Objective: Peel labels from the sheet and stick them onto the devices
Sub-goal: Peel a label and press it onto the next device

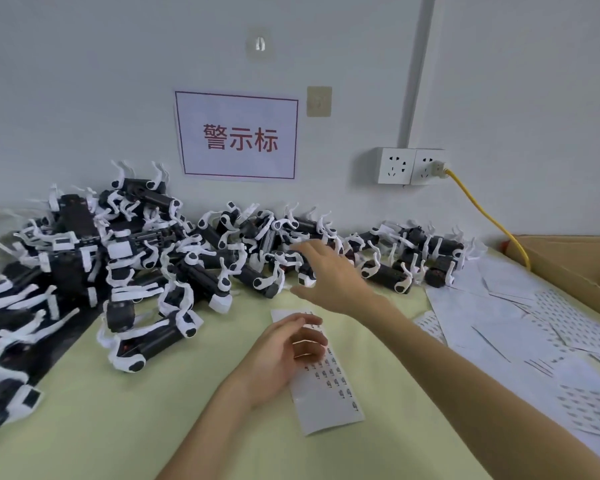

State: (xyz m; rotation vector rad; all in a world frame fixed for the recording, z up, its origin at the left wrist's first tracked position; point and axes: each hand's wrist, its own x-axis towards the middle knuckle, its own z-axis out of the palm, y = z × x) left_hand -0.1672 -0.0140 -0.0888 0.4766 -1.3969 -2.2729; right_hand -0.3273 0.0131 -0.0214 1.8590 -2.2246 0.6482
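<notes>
Pale-green cloth table [118, 427], lower centre: label sheet [329, 400], left hand [288, 351] resting loosely curled on its upper end. Right hand [326, 271], fingers spread and empty, over tangled devices [187, 258] mid-frame. Risk: interlocked white legs may drag neighbouring units along

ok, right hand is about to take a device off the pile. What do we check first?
1. Right hand empty, fingers spread: ok.
2. Devices in reach: ok, the hand hovers at the pile's near edge.
3. Label sheet lying flat: ok, the left hand rests on its upper end.
4. Labels left on the sheet: ok, printed rows show.
5. Chosen device free of its neighbours: cannot tell, the heap is interlocked.
6. Peeled label ready on a finger: cannot tell.
</notes>
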